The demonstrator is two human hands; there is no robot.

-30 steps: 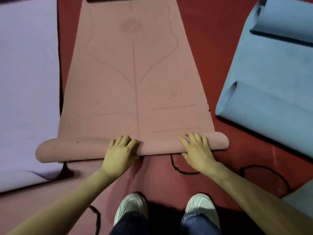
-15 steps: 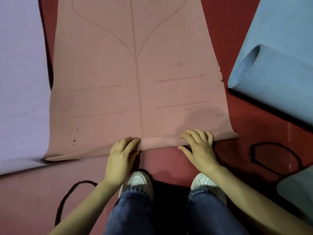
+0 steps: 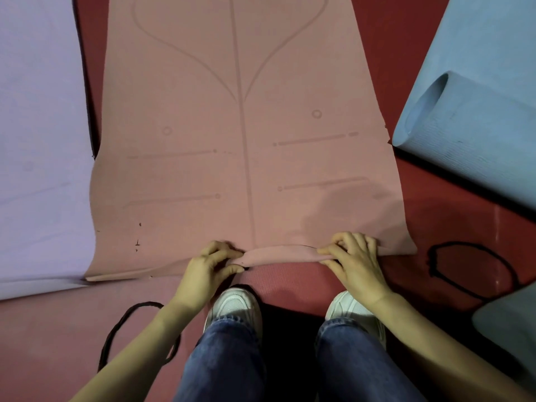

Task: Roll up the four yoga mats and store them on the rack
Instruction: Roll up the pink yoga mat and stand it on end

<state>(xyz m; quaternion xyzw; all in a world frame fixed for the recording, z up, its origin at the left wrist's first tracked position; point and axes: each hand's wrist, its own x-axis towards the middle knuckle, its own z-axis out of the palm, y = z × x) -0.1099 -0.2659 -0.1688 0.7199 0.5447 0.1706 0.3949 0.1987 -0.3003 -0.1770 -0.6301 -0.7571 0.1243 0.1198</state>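
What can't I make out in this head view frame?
rack: nowhere in the head view.
pink mat: far end cut off by the top edge.
grey mat: mostly beyond the right edge.
left hand and right hand: some fingertips hidden by the pink mat's lifted edge.

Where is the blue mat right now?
In the head view the blue mat lies at the right edge, near end curled over, just right of the pink mat.
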